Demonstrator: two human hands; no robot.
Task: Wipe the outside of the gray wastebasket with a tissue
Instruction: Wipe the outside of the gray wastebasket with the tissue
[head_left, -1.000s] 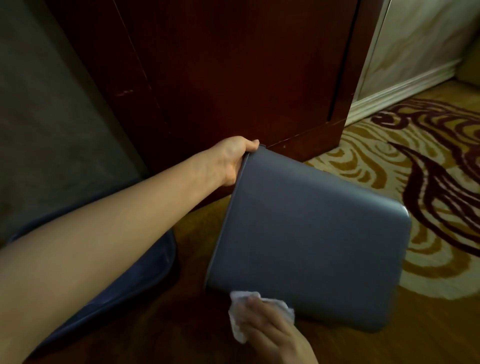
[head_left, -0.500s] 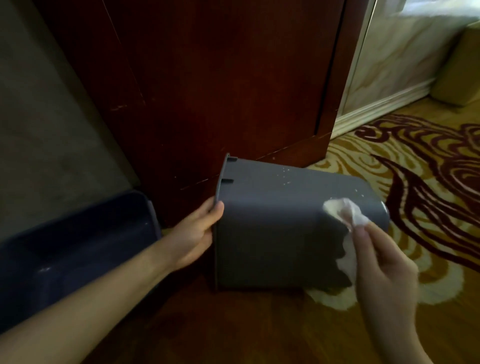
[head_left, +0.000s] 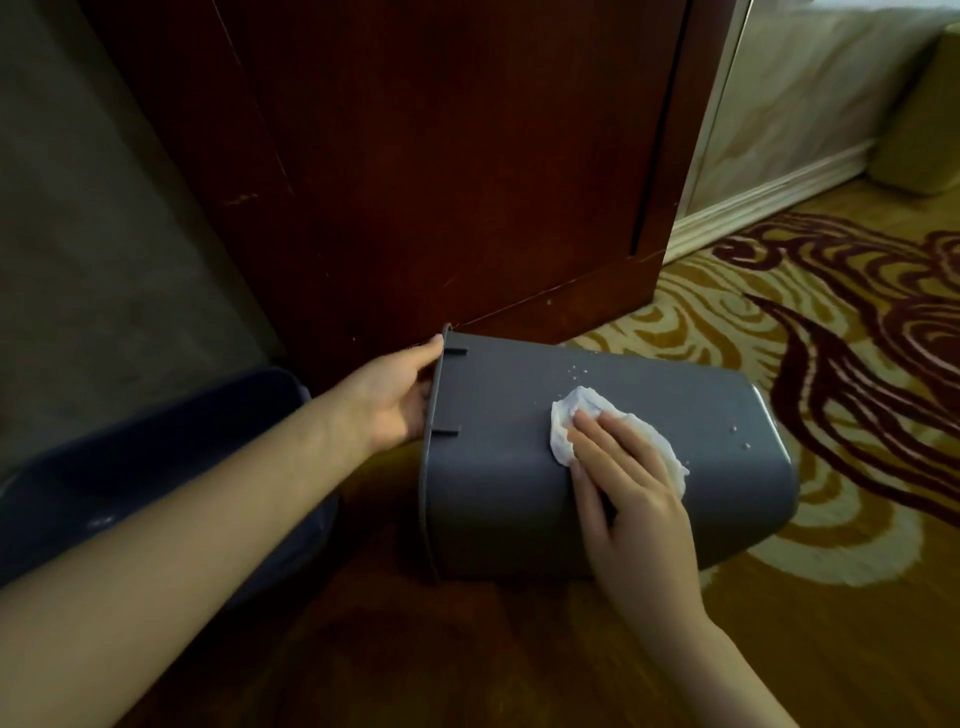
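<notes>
— Where do we find the gray wastebasket?

— We see it lying on its side on the floor, its open mouth turned to our left and its closed base to our right; the base end rests over the patterned carpet, the mouth end over the darker stretch of floor; just behind it stands a dark red wooden cabinet.

— And the tissue?

— We make it out as a crumpled white wad on the upturned side of the wastebasket, about midway along; the right hand lies flat on it, fingers stretched out and close together, pressing the tissue down rather than pinching it; small white specks dot the gray surface beyond the tissue and near the base end.

— What of the left hand?

— We see it at the rim of the mouth, thumb along the outer lip; the other fingers go behind the rim, so we cannot tell how tightly they curl; two short ribs show on the wall just beside that rim.

— Anything further out?

— A dark blue bin sits on the floor to the left, under the left forearm; a pale baseboard runs along the far wall at right.
</notes>
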